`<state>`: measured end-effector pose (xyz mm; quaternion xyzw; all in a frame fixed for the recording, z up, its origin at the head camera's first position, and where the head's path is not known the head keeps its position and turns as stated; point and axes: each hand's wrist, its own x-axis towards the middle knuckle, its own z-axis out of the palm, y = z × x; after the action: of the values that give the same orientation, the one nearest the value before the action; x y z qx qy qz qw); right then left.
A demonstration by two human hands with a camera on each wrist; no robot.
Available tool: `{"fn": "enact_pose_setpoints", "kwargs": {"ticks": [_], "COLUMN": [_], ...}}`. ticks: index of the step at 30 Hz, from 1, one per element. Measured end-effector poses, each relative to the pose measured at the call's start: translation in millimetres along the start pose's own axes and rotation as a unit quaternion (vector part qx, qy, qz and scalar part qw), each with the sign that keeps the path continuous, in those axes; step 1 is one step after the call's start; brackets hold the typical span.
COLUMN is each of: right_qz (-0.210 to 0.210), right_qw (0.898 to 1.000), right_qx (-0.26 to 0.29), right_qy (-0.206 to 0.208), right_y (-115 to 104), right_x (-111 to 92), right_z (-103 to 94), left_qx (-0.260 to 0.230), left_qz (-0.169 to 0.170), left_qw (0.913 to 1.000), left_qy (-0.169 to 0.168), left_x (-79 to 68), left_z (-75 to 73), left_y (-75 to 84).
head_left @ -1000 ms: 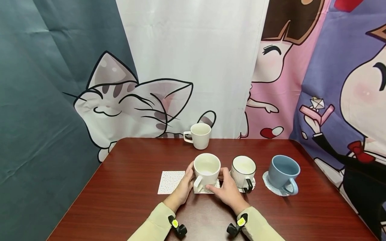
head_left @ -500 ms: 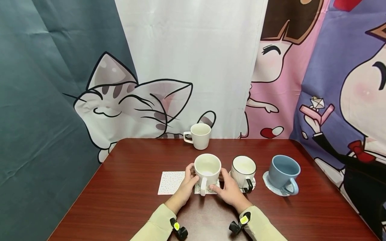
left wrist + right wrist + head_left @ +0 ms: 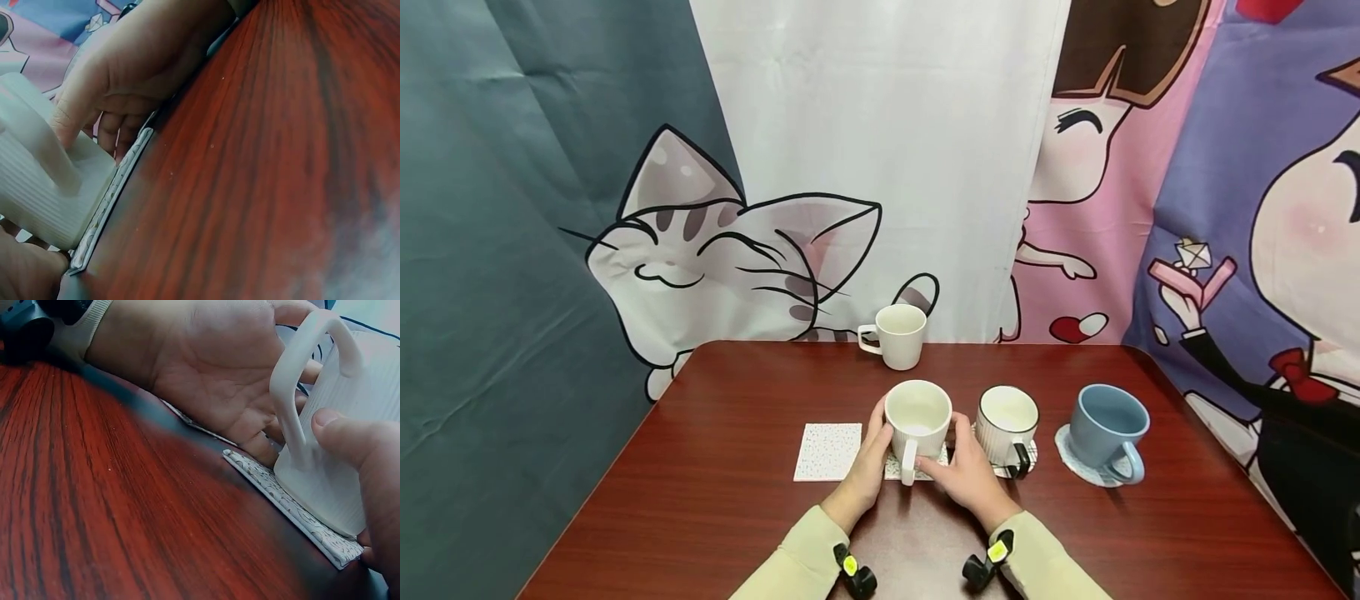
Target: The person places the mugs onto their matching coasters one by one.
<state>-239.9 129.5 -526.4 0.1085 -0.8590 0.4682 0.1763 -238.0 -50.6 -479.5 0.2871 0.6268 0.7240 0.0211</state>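
A white ribbed mug (image 3: 917,425) stands upright on a square patterned coaster (image 3: 294,503), its handle (image 3: 908,462) facing the person. My left hand (image 3: 867,467) holds the mug's left side. In the right wrist view that hand's thumb is near the top of the handle, and its other fingers are partly hidden behind the mug. My right hand (image 3: 966,475) grips the right side, thumb (image 3: 340,434) pressed on the wall beside the handle and fingers low around the base. Just left of the mug lies a speckled square coaster (image 3: 827,452).
To the right, a white mug with a black rim and handle (image 3: 1006,429) sits on a coaster. A blue mug (image 3: 1105,425) stands farther right on a round coaster (image 3: 1071,458). Another white mug (image 3: 901,337) is at the table's (image 3: 700,517) far edge, before a printed cloth.
The held mug has turned so its handle swung from lower left to point straight at the person. My left thumb has shifted, and that hand lies closer along the mug's side.
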Motion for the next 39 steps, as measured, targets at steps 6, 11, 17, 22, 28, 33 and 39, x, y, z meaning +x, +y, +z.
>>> {"fn": "enact_pose_setpoints", "kwargs": {"ticks": [6,11,17,22,28,33,39], "right_qz": [-0.044,-0.066,-0.061,-0.07,-0.062,-0.073,-0.097], "right_qw": [0.999,0.997,0.997,0.996,0.997,0.996,0.994], "right_qx": [-0.007,-0.008,0.003,-0.003,-0.019,-0.012,-0.009], "right_qy": [-0.016,-0.031,-0.054,-0.046,-0.048,-0.045,-0.044], "right_y": [2.5,3.1,4.4,6.5,8.7,10.2,11.7], "right_x": [0.4,-0.1,0.9,2.1,0.5,1.3,2.9], "right_z": [-2.9,-6.2,-7.6,-7.8,-7.7,-7.3,-5.7], "left_qx": [0.016,0.0,0.002,0.005,0.006,-0.004,-0.045], "left_qz": [-0.031,-0.046,-0.034,-0.036,-0.041,-0.054,-0.06], "left_qw": [0.9994,0.9989,0.9994,0.9993,0.9991,0.9985,0.9971], "left_qy": [0.008,0.009,0.008,0.007,-0.001,0.004,0.014], "left_x": [-2.3,-2.8,-3.9,-2.4,-3.1,-3.1,1.0], "left_z": [-4.6,-7.2,-8.7,-8.7,-8.0,-8.3,-10.8], "left_y": [1.4,-0.2,-0.2,0.6,1.5,1.9,1.8]}}
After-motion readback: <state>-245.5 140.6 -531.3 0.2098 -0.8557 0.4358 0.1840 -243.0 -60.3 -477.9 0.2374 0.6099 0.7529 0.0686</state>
